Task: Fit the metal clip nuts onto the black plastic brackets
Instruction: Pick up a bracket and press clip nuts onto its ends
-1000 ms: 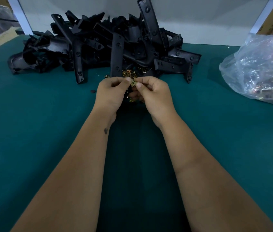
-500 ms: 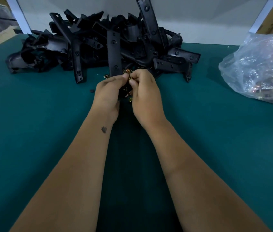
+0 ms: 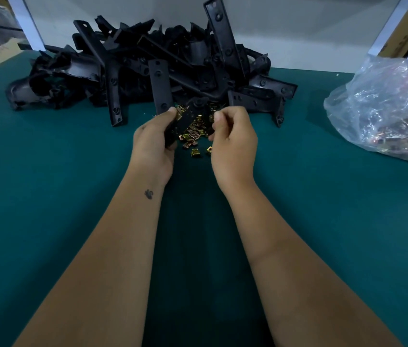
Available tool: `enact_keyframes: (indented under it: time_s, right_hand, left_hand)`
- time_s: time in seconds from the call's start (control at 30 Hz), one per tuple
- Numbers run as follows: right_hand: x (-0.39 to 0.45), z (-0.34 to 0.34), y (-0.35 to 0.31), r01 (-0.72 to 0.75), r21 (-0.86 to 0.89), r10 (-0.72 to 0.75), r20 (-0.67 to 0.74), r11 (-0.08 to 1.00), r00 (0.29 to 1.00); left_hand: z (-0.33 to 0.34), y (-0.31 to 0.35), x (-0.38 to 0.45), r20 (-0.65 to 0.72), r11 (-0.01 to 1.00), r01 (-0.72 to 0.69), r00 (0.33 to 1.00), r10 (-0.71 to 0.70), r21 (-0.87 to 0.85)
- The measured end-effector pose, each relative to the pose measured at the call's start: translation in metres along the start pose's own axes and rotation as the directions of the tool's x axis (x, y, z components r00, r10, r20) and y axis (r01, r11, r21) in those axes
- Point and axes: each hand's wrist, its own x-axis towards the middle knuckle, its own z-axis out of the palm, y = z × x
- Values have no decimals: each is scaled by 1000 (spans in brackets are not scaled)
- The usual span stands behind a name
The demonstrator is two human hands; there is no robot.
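No legible writing is being shown anywhere. A black bracket (image 3: 181,122) is being gripped in the left hand (image 3: 154,140), while a clip nut (image 3: 211,118) is being pinched by the right hand (image 3: 233,141); half a second ago both hands were being pressed together. The loose clip nuts (image 3: 193,136) are being partly hidden between them, before the bracket pile (image 3: 148,71) on the green worktop (image 3: 47,184). The plastic bag (image 3: 385,108) is being cut off at right.
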Motion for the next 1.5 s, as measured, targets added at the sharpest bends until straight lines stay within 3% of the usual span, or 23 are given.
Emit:
enact_keyframes:
  time_s: [0.1, 0.2, 0.3, 0.4, 0.6, 0.83, 1.03, 1.23, 1.5]
  right_hand:
    - [2, -1, 4, -169, 143, 169, 11, 975, 985]
    - [7, -2, 5, -346, 412, 335, 99, 843, 937]
    - [11, -4, 4, -419, 578, 386, 187, 701, 903]
    - [11, -6, 4, -428, 642, 368, 236, 636, 900]
    - [11, -7, 5, -425, 648, 325, 276, 632, 904]
    - [12, -7, 6, -428, 658, 334, 272, 619, 902]
    - [13, -9, 8, -444, 526, 368, 248, 725, 896]
    - [11, -5, 6, -357, 369, 295, 215, 858, 931]
    - [12, -3, 4, -383, 436, 337, 181, 815, 924]
  left_hand:
    - [2, 1, -1, 16, 999, 16, 1000, -16, -31]
    - [3, 3, -5, 17, 996, 33, 999, -31, -88]
    - [4, 5, -7, 20, 992, 42, 999, -40, -119]
    - [3, 4, -6, 41, 996, 42, 998, -38, -85]
    - [3, 3, -7, 131, 996, 47, 991, -37, -76]
    - [2, -1, -7, 318, 985, -34, 948, -22, 169]
    - [-1, -1, -7, 349, 971, -46, 936, -39, 233]
    - [0, -2, -9, 427, 953, -105, 904, -28, 283]
    - [-2, -5, -6, 429, 953, -110, 903, -23, 284]
